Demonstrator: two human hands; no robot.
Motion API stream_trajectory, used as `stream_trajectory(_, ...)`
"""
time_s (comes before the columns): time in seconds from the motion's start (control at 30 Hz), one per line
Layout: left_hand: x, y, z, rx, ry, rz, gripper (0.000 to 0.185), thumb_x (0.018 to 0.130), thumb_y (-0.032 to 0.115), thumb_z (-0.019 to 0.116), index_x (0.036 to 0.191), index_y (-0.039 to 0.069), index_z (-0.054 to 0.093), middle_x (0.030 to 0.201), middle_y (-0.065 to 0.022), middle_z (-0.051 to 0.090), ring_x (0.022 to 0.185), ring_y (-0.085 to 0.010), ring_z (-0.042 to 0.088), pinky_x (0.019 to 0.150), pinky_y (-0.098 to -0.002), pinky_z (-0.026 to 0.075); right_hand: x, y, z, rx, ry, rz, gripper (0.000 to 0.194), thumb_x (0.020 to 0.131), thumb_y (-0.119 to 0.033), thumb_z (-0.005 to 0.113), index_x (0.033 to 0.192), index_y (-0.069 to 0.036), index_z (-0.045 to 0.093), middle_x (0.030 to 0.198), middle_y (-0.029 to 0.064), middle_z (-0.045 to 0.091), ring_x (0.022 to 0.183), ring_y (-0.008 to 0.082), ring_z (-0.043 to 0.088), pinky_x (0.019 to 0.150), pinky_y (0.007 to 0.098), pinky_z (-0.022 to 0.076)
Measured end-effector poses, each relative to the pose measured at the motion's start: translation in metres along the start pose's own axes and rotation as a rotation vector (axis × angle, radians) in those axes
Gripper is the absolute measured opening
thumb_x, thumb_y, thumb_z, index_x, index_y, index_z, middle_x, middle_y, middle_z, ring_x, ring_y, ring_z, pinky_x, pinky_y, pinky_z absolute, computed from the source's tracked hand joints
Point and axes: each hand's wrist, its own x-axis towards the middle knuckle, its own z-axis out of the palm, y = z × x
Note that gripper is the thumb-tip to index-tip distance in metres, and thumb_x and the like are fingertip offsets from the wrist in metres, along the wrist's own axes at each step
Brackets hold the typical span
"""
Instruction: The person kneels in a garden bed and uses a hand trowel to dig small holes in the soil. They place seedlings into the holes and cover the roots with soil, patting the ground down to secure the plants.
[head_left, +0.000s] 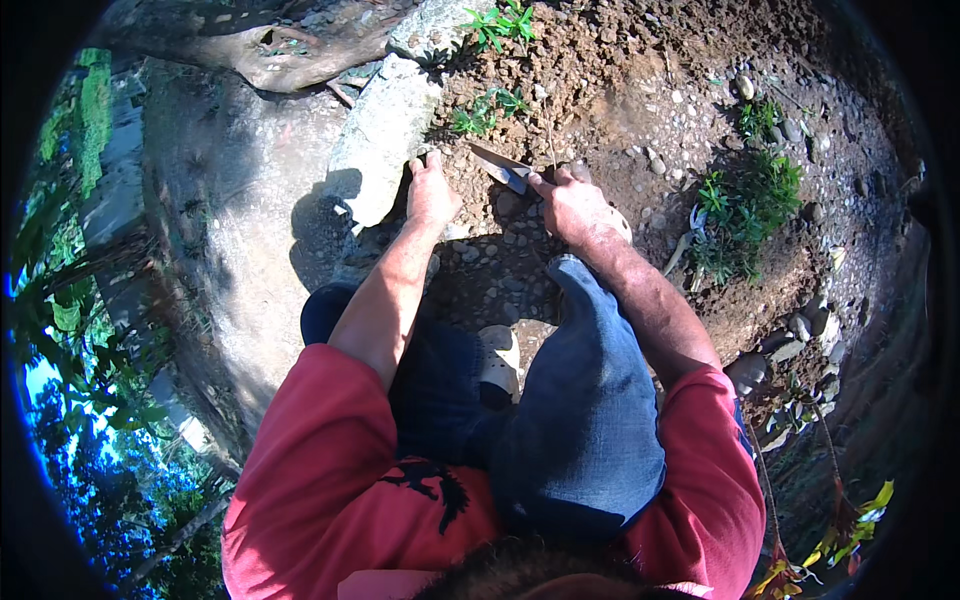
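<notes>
My right hand (577, 206) grips a garden trowel, its handle mostly hidden in the fist. The pointed metal blade (501, 166) reaches left over loose brown soil (592, 75), just below a small green plant (484, 112). My left hand (433, 191) is down beside the edge of a pale stone block (390, 127), its fingertips at the soil. Whether those fingers hold anything is hidden by the hand. Pebbles lie in shade between my wrists.
A thick tree root (300, 60) crosses behind the pale stones. Leafy weeds (750, 210) grow on the right, with stones (802, 326) below them. My jeans-clad knee (592, 375) and a pale perforated clog (499, 356) are close beneath my arms. Paving (240, 202) spreads to the left.
</notes>
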Motion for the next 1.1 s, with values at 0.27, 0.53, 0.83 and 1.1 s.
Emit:
stream_trajectory(0.27, -0.002, -0.004, 0.007, -0.084, 0.167, 0.345, 0.047, 0.071, -0.003, 0.071, 0.117, 0.005, 0.066, 0.095, -0.0209, 0.067, 0.089, -0.0327, 0.068, 0.080, -0.0414, 0.056, -0.010, -0.008, -0.008, 0.258, -0.163, 0.056, 0.056, 0.073, -0.022, 0.067, 0.129, -0.015, 0.064, 0.082, 0.0265, 0.068, 0.084, 0.0370, 0.069, 0.083, 0.0447, 0.0558)
stream_trajectory(0.53, 0.036, 0.023, -0.013, -0.782, 0.003, 0.156, 0.040, 0.077, 0.000, 0.076, 0.114, 0.003, 0.061, 0.101, -0.0083, 0.072, 0.081, -0.0122, 0.069, 0.070, -0.0261, 0.054, 0.001, 0.009, -0.047, 0.350, -0.127, 0.185, 0.052, 0.073, -0.025, 0.066, 0.123, -0.012, 0.067, 0.096, 0.0247, 0.069, 0.092, 0.0373, 0.069, 0.086, 0.0424, 0.0546)
stream_trajectory(0.83, 0.038, 0.026, 0.003, -0.238, 0.214, 0.240, 0.034, 0.075, 0.021, 0.084, 0.097, 0.002, 0.067, 0.088, -0.0095, 0.073, 0.079, -0.0180, 0.068, 0.076, -0.0337, 0.053, -0.023, 0.009, -0.073, 0.286, -0.153, 0.376, 0.051, 0.076, -0.016, 0.061, 0.126, -0.016, 0.066, 0.105, 0.0236, 0.069, 0.100, 0.0371, 0.068, 0.093, 0.0432, 0.0537)
stream_trajectory(1.1, 0.069, 0.038, -0.007, -0.421, 0.268, 0.131, 0.032, 0.076, 0.007, 0.073, 0.108, 0.011, 0.070, 0.088, -0.0087, 0.073, 0.080, -0.0167, 0.068, 0.077, -0.0325, 0.053, -0.017, 0.009, -0.077, 0.052, -0.054, 0.345, 0.046, 0.084, -0.014, 0.057, 0.128, -0.022, 0.064, 0.103, 0.0206, 0.067, 0.098, 0.0367, 0.068, 0.088, 0.0465, 0.0549)
